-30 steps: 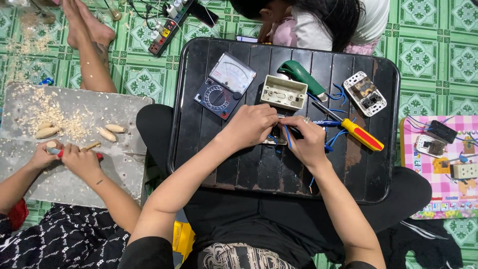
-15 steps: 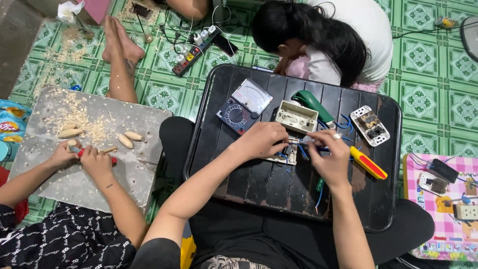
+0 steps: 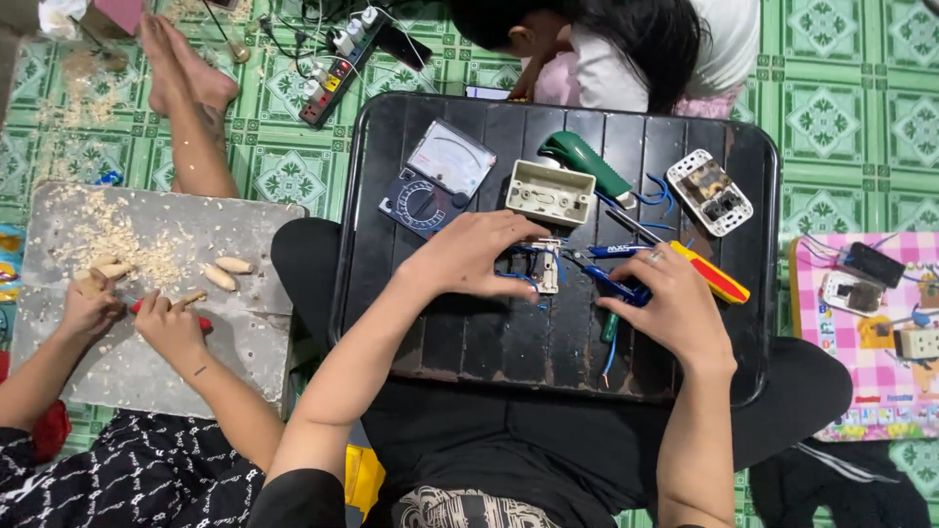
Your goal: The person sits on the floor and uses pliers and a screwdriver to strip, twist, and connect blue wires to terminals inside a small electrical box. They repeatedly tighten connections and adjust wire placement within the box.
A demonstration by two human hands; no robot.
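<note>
My left hand (image 3: 469, 256) presses down on a small white switch module (image 3: 540, 268) with blue wires, in the middle of a black tray (image 3: 411, 323) across my lap. To its right, my right hand (image 3: 670, 305) grips blue-handled pliers (image 3: 611, 284), whose jaws point at the module. A red and yellow screwdriver (image 3: 712, 276) lies just past my right hand. A beige box (image 3: 550, 193), a green-handled tool (image 3: 587, 164), an analogue meter (image 3: 438, 176) and a white socket part (image 3: 709, 192) lie on the tray's far half.
A person at the left cuts small pale roots on a grey board (image 3: 156, 293) with a red-handled knife (image 3: 166, 313). Another person (image 3: 626, 49) bends over the tray's far edge. A power strip (image 3: 337, 61) lies on the green tiles. A pink checked mat (image 3: 871, 332) holds small parts.
The view has drifted, so the tray sits lower and more centred. My right hand has slid a little to the right with the pliers; my left hand stays on the module.
</note>
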